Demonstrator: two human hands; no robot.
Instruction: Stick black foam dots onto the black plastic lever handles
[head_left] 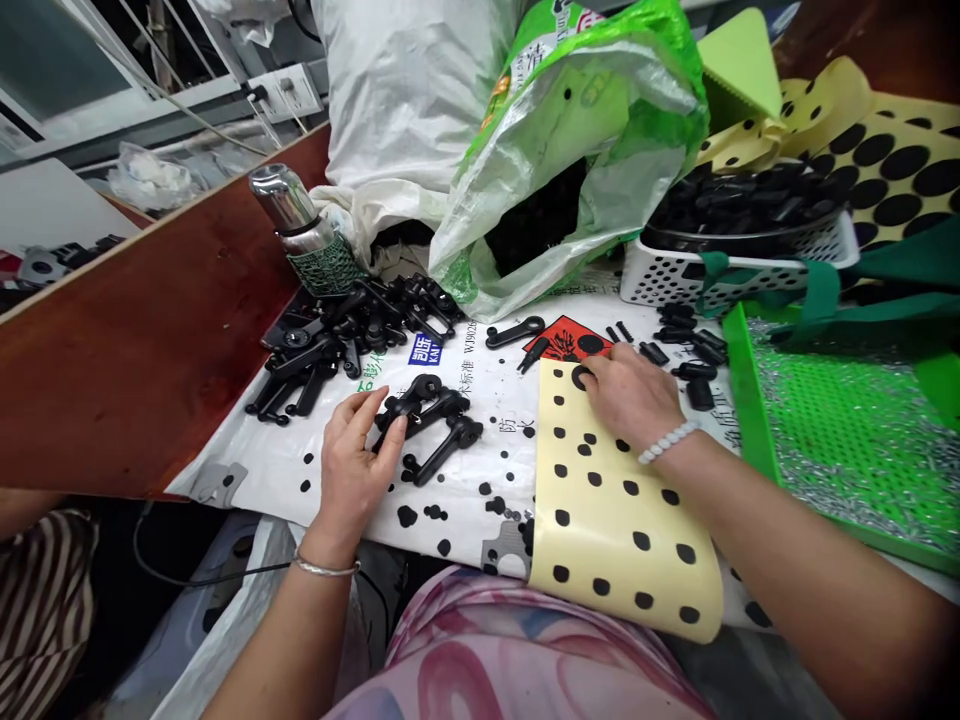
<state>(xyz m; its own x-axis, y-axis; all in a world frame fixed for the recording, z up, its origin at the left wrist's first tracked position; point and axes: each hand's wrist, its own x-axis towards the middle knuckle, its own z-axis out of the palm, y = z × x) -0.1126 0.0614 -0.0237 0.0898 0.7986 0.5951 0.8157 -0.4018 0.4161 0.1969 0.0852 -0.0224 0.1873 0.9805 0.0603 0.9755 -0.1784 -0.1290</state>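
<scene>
My left hand point(352, 460) is curled, thumb and fingers around the near end of a black plastic crank handle point(412, 395). Two similar crank handles point(442, 452) lie right beside it on the white sack sheet. My right hand point(634, 395) bends over the top of a yellow backing sheet point(600, 520) with rows of black round stickers. Its fingertips pinch at a black sticker point(581, 375) near the top edge; the fingers partly hide it. The sheet's lower end curls over the table edge near my lap. Under its top lies a red card point(574, 338) with black dots.
A pile of black crank handles point(367, 320) sits at left by a metal flask point(307, 230). Behind stands an open green-white bag point(570, 150). At right are a white basket point(739, 270) of black parts and a green tray point(750, 400) holding small metal pins.
</scene>
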